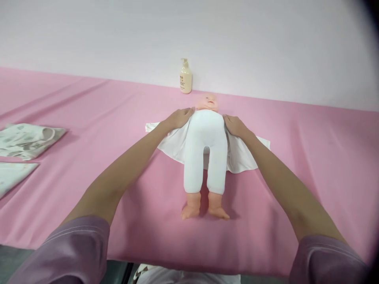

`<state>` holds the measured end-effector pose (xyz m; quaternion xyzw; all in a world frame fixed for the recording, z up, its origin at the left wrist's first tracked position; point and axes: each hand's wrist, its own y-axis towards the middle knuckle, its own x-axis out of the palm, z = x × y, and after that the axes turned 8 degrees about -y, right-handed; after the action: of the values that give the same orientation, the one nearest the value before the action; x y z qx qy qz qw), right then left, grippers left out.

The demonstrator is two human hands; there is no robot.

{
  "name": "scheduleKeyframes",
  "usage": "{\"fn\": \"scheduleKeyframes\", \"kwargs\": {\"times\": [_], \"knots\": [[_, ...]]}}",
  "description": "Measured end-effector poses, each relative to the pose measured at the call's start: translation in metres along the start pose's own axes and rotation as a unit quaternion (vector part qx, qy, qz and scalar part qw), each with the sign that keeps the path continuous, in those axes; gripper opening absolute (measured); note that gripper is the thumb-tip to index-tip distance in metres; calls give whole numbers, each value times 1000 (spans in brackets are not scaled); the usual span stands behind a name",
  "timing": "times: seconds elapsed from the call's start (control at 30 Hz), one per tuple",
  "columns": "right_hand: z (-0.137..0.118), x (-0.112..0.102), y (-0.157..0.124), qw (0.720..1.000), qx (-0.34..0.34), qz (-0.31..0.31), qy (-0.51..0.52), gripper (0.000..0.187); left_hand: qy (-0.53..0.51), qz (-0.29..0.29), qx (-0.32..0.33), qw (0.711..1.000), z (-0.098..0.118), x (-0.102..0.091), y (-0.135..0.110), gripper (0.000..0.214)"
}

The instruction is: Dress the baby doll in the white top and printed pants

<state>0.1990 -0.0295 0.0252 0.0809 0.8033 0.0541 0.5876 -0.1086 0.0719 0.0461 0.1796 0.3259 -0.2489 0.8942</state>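
White wall (266, 47) up top, pink cover (89, 185) across the surface below it. Doll (205, 132) right of center frame, face up, head toward the wall, feet toward the wearer; likely set that way so both sides are in reach. White garment (241, 157) lies spread under it, sticking out both sides. Left hand (180, 118) and right hand (236, 125) at its upper sides, fingers partly curled; can't tell if they pinch cloth or just rest. Matched placement probably steadies it. Pump bottle (186, 81) upper center, patterned cloth (26, 140) and pale cloth (14, 175) far left, probably parked out of the way.
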Motion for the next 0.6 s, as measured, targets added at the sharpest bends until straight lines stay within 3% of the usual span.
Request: {"fn": "scheduleKeyframes", "kwargs": {"times": [0.13,0.2,0.27,0.37,0.43,0.6], "knots": [[-19,-11,-32,985,-12,160,-64,45,89,144,86,982,8,-4,-31,51],[-27,-20,-66,974,-53,213,-57,46,114,149,123,974,8,-11,-66,48],[-32,-28,-109,974,-97,198,-49,43,137,113,127,976,3,-21,-108,46],[-31,-34,-174,980,-154,121,-44,32,142,109,58,982,-9,-35,-159,47],[-27,-31,-205,981,-163,100,-30,28,125,110,-9,986,-17,-42,-174,47],[-19,-17,-229,989,-116,93,14,24,96,79,-151,981,-20,-46,-152,48]]}}
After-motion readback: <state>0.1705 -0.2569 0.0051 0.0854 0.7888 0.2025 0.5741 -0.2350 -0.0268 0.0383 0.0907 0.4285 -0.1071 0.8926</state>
